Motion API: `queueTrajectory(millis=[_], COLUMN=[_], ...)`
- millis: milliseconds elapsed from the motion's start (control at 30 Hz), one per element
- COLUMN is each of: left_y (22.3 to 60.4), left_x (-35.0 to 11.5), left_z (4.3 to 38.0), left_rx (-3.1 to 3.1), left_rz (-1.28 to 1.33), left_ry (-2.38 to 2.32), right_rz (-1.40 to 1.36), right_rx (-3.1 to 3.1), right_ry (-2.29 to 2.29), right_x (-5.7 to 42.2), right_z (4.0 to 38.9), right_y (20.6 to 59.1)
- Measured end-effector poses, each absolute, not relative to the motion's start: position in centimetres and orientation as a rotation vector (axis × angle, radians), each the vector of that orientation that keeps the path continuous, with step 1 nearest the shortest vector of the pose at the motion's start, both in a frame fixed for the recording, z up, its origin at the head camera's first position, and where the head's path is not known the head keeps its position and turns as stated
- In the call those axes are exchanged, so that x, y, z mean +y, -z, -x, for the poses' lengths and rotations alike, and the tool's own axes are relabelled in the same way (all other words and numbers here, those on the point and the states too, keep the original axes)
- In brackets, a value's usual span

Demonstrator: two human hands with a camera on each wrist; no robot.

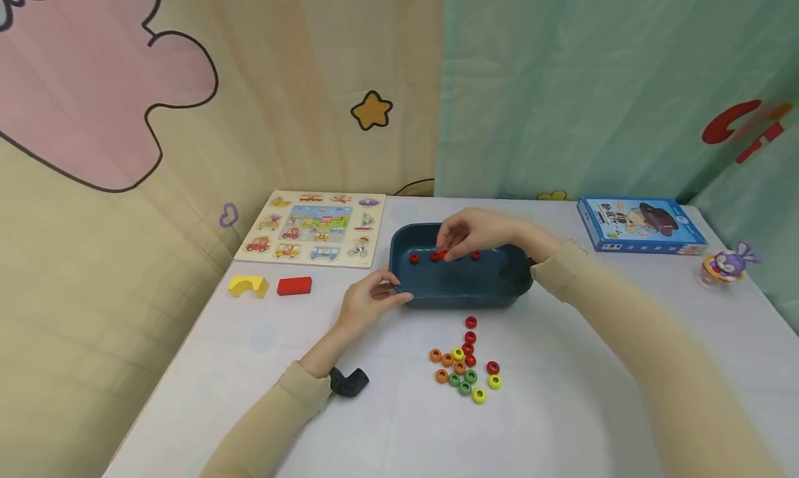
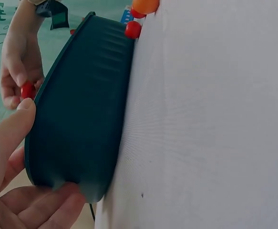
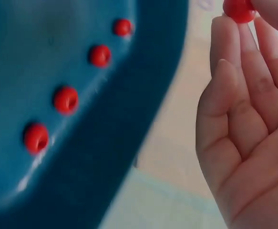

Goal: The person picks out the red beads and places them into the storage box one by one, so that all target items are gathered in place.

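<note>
A dark teal tray [image 1: 462,302] sits on the table, and my left hand [image 1: 368,301] grips its near left corner. The left wrist view shows the thumb at the tray's rim [image 2: 30,157] and the fingers against the outer wall. Over the tray, my right hand [image 1: 477,229] pinches a red bead [image 3: 240,9] between thumb and fingertips. Inside the tray, several red beads [image 3: 66,100] lie in a row along one side. Nearer me on the table is a loose group of red, orange, yellow and green beads [image 1: 459,368].
A wooden picture puzzle board [image 1: 368,256] lies back left, with a yellow arch block [image 1: 248,285] and a red block [image 1: 294,286] before it. A blue box [image 1: 643,225] and a purple toy figure [image 1: 729,263] stand at the right. Curtains hang behind the table.
</note>
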State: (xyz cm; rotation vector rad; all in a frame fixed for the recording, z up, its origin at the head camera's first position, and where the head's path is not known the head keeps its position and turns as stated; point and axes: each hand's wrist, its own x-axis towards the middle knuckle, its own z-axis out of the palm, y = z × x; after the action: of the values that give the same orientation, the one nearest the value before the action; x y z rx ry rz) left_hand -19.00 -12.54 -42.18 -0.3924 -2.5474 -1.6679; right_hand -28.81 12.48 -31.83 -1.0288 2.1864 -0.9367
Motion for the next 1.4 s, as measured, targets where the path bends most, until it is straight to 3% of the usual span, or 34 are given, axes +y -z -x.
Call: queueTrajectory(millis=[433,700,833,1100,1400], left_y=[42.6,40.1,39.0,42.0,42.5], left_x=[-12.1,-11.5,-11.5,-12.1,-12.2], left_z=[18.4,17.2,16.5,18.5,18.9], left_rx=[-2.559,-2.564,-2.575,-2.513,-2.500], left_rz=[0.451,0.473,0.477,0.471,0.447], left_ry=[1.668,1.652,1.647,1.640,1.588], right_rz=[1.140,1.166,1.184,1.157,1.108], right_rx=[2.277,2.309,2.335,2.352,2.347], right_ry=[0.730,0.713,0.792,1.128,1.155], right_x=[7.3,7.6,8.9,15.3,19.4], right_z=[31.6,31.3,30.7,25.2,18.2], right_y=[38.6,39.0,37.1,31.9,35.4])
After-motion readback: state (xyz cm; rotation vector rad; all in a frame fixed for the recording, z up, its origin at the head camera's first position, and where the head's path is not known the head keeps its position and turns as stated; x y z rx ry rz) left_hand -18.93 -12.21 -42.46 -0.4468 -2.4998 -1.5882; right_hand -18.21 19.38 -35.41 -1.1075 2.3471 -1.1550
